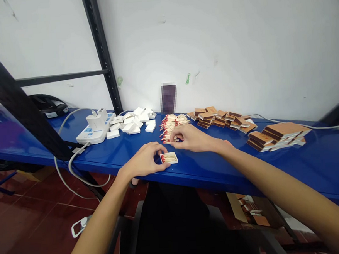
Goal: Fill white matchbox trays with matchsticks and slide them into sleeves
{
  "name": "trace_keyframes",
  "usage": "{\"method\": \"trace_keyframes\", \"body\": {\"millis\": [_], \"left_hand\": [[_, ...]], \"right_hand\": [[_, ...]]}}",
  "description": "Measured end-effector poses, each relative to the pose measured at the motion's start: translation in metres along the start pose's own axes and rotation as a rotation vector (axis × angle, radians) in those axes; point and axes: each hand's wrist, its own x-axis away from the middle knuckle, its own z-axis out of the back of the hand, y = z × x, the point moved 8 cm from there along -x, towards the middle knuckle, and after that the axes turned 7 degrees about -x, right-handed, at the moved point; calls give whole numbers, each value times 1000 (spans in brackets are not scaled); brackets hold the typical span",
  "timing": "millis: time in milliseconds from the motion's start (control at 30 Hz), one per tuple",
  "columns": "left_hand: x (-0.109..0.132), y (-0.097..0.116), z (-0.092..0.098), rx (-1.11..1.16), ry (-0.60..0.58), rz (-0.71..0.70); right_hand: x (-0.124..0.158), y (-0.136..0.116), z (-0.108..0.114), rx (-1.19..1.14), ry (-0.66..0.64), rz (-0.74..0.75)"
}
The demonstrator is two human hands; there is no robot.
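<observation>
My left hand [148,158] grips the left end of a small white matchbox tray [174,160], thumb at the near side and fingers at the far side. Inside the tray lies a layer of matches [168,157] with red heads to the left. Just beyond it, my right hand [187,137] is pinched at the near edge of a heap of loose red-headed matches [173,123]. Its fingertips close on matches there, though how many is hidden by the fingers.
White empty trays [134,119] are heaped left of the matches. Brown matchbox sleeves [221,117] lie scattered to the right, beside stacked matchboxes [280,134]. A power strip [93,134] with cables sits by the black shelf post [103,54]. A carton [251,210] stands below the blue tabletop [314,163].
</observation>
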Motion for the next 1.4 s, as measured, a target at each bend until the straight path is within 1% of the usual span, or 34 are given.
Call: {"method": "trace_keyframes", "body": {"millis": [67,167,233,367,500,600,767,933,1000,1133,1300,1400], "left_hand": [[-1,0,0,-3,7,3],[-1,-1,0,-7,5,1],[0,-2,-1,-4,1,4],[0,-2,-1,7,-8,10],[1,-1,-1,19,-31,-3],[1,1,-2,24,-54,-13],[1,2,-1,29,-59,-15],[2,4,0,21,-47,-33],[2,3,0,15,-51,-31],[1,2,-1,13,-60,-28],[1,2,-1,18,-58,-35],[1,2,-1,28,-61,-26]], "right_hand": [[11,-11,-2,-77,-67,-2],[21,-19,-9,-97,-165,-15],[21,-15,-8,-70,-144,-47],[14,9,-3,48,-15,-134],[10,26,-12,148,1,-171],[8,32,-19,175,6,-190],[6,31,-24,159,0,-183],[1,21,-22,196,38,-127],[-3,20,-24,193,15,-109],[-7,22,-32,162,-80,-122],[3,19,-30,134,-107,-131],[13,18,-24,101,-120,-140]]}}
